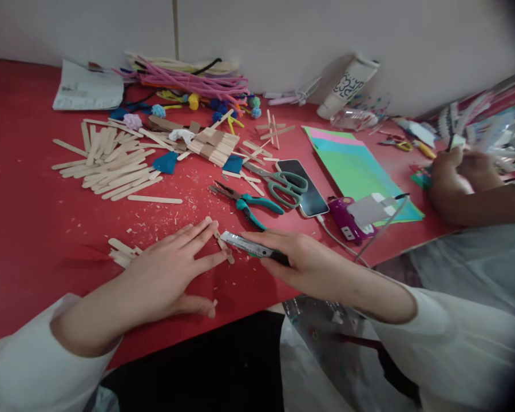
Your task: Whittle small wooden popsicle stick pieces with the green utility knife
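Observation:
My right hand [294,257] is closed around a box cutter [249,245]. Its blade points left and reaches a small wooden craft stick piece [224,247] on the red tabletop. Palm down beside that piece lies my left hand [178,266], fingers spread, with the fingertips touching or just next to the wood. Shavings are scattered around it. Partly under the left wrist are some short craft stick pieces [122,252]. Just beyond my hands rest teal-handled pliers [251,206] and green-handled scissors [278,182], the scissors overlapping a phone [304,189].
A heap of craft sticks [111,163] covers the table's left side. Pipe cleaners [193,80] lie along the wall. Coloured paper [356,166], a purple object [347,220] with a cable, and a white tube [347,86] stand right. Another person's hands [459,177] work at far right.

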`<action>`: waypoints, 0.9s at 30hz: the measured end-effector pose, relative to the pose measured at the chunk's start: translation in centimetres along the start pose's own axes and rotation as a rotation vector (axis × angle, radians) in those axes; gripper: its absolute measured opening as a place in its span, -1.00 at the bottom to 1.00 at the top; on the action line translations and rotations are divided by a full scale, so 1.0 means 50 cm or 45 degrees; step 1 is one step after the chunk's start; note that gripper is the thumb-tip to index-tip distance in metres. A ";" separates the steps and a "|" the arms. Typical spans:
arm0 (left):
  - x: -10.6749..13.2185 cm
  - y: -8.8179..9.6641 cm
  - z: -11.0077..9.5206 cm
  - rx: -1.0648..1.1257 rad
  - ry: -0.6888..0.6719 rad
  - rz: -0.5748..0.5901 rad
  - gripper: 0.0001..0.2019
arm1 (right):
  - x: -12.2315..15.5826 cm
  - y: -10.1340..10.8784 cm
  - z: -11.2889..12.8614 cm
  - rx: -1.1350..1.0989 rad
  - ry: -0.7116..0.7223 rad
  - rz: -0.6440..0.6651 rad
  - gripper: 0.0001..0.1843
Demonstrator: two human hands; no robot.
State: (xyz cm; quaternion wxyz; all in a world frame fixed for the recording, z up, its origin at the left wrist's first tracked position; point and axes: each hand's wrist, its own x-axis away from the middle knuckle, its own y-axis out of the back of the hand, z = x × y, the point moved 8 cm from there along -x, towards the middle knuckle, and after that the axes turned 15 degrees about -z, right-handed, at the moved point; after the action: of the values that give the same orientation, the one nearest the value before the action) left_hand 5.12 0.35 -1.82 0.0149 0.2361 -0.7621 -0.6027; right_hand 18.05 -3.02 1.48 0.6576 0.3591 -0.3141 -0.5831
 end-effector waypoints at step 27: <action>-0.002 0.001 -0.011 0.029 0.022 -0.016 -0.15 | 0.039 -0.023 0.055 0.760 0.413 -0.071 -0.45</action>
State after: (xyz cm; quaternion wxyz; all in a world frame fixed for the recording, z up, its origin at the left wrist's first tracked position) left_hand 5.36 -0.12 -1.60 0.0149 0.2461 -0.7674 -0.5919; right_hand 15.37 -5.30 2.02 0.5487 0.6322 -0.3522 -0.4185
